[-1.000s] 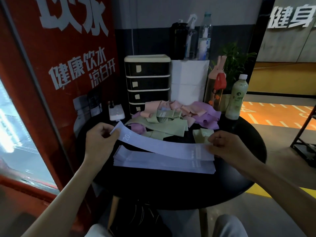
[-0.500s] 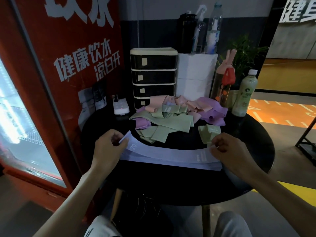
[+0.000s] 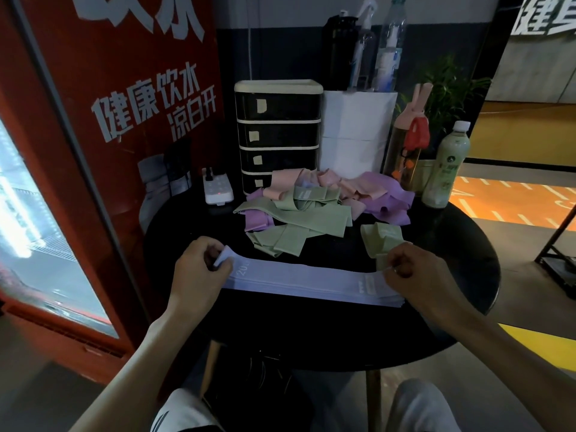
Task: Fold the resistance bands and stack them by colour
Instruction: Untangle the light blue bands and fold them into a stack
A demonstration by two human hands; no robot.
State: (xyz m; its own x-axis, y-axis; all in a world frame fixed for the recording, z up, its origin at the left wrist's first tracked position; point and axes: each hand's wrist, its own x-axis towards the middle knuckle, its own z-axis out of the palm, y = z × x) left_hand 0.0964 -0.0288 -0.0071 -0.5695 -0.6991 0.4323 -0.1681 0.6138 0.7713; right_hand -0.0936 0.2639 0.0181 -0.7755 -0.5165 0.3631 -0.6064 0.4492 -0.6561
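One colour underway: left hand [image 3: 199,269] and right hand [image 3: 411,272] pinch both ends of the top blue band [image 3: 299,272] on the blue stack [image 3: 343,296]; the tangled heap [image 3: 305,210] looks all left to do.

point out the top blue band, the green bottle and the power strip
top blue band [image 3: 296,275], head view, middle of its flat length
green bottle [image 3: 448,163], head view, middle of its body
power strip [image 3: 217,190], head view, its white top face
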